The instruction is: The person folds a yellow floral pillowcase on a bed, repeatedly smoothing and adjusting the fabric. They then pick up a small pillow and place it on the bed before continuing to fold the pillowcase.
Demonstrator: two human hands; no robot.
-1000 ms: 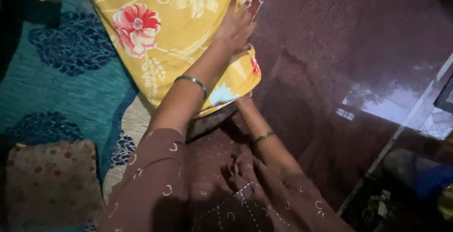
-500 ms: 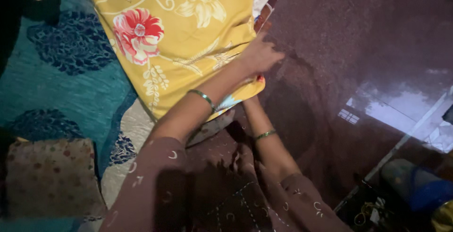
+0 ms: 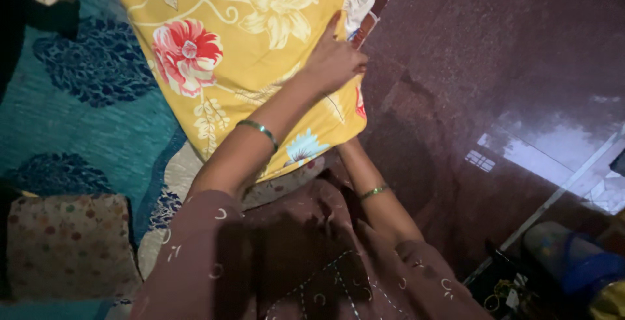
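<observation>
A yellow pillow (image 3: 247, 46) printed with red and pale flowers lies on a teal bedspread (image 3: 78, 131). My left hand (image 3: 333, 59) rests flat on the pillow's right edge with its fingers stretched out, holding nothing. A green bangle (image 3: 259, 129) sits on that forearm. My right forearm (image 3: 368, 183), also wearing a bangle, runs up under the pillow's lower right corner. The right hand itself is hidden beneath that corner.
A small spotted cushion (image 3: 68, 242) lies at the lower left. The dark red polished floor (image 3: 495, 66) fills the right side. Blue and yellow things (image 3: 579, 268) sit at the lower right corner. My brown patterned garment (image 3: 306, 261) covers the lower middle.
My left hand moved from the pillow's right rim back up onto its top surface and flattened. The pillow's lower corner shifted slightly.
</observation>
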